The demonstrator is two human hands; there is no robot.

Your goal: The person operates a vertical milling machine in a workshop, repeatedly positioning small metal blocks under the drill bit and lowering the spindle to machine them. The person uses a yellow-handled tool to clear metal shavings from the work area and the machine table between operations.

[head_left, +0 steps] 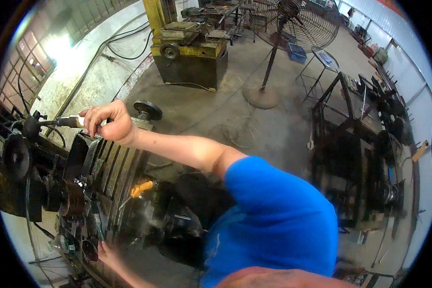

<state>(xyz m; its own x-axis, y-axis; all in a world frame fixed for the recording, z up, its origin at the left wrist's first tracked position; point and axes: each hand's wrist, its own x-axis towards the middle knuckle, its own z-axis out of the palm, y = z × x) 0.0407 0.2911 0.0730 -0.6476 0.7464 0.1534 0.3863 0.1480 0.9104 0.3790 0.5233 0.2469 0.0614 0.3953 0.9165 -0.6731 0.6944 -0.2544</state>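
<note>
At upper left my right hand [109, 121] is closed round the pale end of a lever handle [71, 122] with a dark shaft, which joins the dark machine at the left. My left hand [106, 253] is low at the left, fingers pinched at the lower end of a slim brush [99, 225] with a greenish handle. The brush points up toward a shiny dark round machine part [73, 199]. Beside my left hand is a dark round can [90, 250]. The slotted metal machine table [111, 175] lies between my two hands.
A yellow-orange handled tool [142, 188] with a thin metal shaft lies right of the slotted table. A black handwheel [148, 110] sticks out at its far end. Farther off are a yellow-and-dark machine [191, 60], a large standing fan [289, 21] and a dark metal rack [350, 129].
</note>
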